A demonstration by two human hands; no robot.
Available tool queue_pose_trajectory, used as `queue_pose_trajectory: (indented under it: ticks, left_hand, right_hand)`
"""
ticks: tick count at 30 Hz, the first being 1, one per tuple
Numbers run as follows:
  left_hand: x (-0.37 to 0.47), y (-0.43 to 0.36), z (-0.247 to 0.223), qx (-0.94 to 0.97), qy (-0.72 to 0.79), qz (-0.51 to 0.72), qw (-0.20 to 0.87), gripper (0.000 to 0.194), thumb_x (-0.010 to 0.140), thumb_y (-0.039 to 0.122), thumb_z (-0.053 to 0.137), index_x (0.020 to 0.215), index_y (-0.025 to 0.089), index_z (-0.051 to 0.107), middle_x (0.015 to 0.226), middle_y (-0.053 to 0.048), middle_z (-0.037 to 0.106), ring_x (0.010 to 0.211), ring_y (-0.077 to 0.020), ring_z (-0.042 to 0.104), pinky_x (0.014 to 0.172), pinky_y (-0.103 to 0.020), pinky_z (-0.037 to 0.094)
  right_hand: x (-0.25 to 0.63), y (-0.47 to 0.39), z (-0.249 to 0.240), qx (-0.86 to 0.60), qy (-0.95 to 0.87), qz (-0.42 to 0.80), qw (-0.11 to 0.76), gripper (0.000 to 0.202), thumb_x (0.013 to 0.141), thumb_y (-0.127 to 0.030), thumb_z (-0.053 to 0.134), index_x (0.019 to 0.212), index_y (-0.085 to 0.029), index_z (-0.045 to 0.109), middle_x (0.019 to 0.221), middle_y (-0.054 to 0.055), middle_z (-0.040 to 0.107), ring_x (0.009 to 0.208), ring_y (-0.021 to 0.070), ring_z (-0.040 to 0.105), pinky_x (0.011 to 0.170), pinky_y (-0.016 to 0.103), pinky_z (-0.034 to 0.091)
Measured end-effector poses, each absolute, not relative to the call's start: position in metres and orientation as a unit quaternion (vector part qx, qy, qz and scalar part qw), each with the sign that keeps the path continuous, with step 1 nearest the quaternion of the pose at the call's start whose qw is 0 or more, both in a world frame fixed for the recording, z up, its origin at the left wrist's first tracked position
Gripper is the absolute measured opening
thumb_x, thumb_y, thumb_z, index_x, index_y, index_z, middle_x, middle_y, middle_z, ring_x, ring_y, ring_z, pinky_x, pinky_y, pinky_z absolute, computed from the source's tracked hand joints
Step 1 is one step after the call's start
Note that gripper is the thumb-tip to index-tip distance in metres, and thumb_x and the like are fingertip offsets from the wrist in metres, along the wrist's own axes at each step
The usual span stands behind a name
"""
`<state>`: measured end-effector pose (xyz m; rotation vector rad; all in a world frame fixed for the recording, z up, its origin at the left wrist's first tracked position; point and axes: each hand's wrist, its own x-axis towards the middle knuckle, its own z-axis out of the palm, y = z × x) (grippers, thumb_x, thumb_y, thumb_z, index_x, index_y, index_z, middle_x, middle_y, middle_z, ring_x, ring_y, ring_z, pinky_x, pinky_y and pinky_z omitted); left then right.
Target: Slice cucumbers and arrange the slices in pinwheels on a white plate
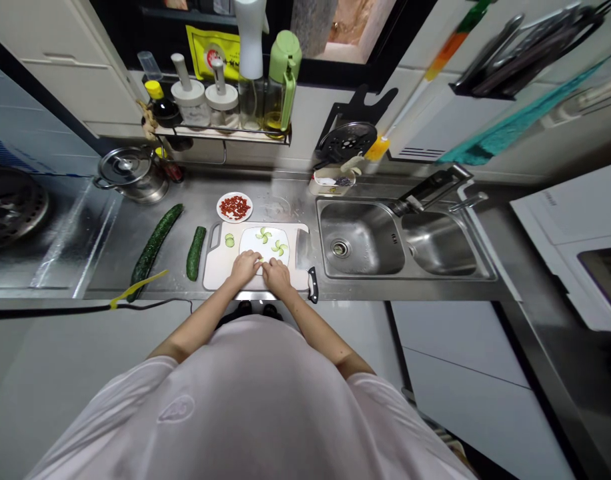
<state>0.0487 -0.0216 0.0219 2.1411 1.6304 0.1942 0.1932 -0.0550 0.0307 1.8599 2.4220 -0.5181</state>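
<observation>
My left hand and my right hand meet over the front of a white plate. Their fingertips are pinched together around a small pale green piece that looks like a cucumber slice, mostly covered by the fingers. Farther back on the plate, thin cucumber slices form two pinwheel shapes, one at the back and one at the right. Under the plate lies a pale cutting board. A few cucumber slices sit on its left part. A knife with a black handle rests along its right side.
Left of the board lie a shorter cucumber and a long one. Behind it stands a dish of chopped red pieces. The double sink is at the right, a lidded pot at the back left. A cable runs along the counter edge.
</observation>
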Motion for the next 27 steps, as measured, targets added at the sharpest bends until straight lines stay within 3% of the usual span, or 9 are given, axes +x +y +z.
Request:
queue_pose_trajectory:
  ticks: [27]
  left_hand:
    - [0.0494,-0.0235,0.0141,0.782,0.589,0.073,0.192,0.024,0.089,0.026,0.051,0.108,0.021,0.065,0.102,-0.009,0.062,0.100,-0.0237,0.055,0.086,-0.033,0.041]
  right_hand:
    - [0.1923,-0.0486,0.0299,0.583,0.794,-0.169,0.029,0.032,0.097,-0.025,0.037,0.118,-0.020,0.061,0.110,0.012,0.055,0.103,0.0241,0.047,0.084,0.034,0.039]
